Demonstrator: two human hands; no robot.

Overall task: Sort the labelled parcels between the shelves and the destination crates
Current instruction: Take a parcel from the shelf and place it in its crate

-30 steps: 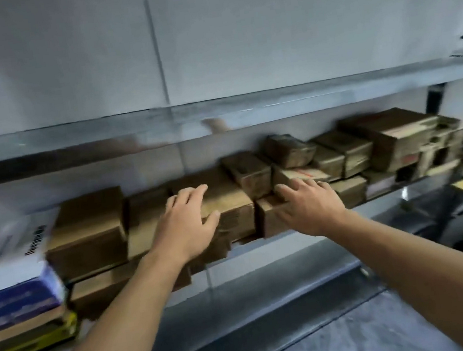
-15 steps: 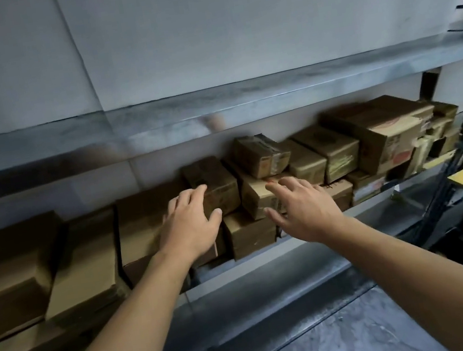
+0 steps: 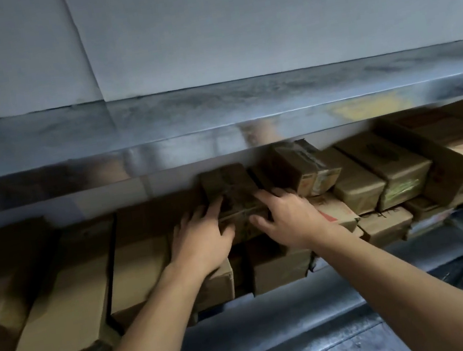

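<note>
Two bare arms reaching in under the shiny top shelf (image 3: 214, 111). Left hand (image 3: 203, 236) on the left side of a small brown parcel (image 3: 234, 193), fingers spread, thumb at its front end. Right hand (image 3: 288, 221) on the right side, fingers spread, thumb by the front corner. Parcel sitting on top of other boxes, in the middle of the row. Long way running front to back, short end facing out. Flat brown boxes (image 3: 61, 291) to the left, more small boxes (image 3: 375, 178) piled to the right.
</note>
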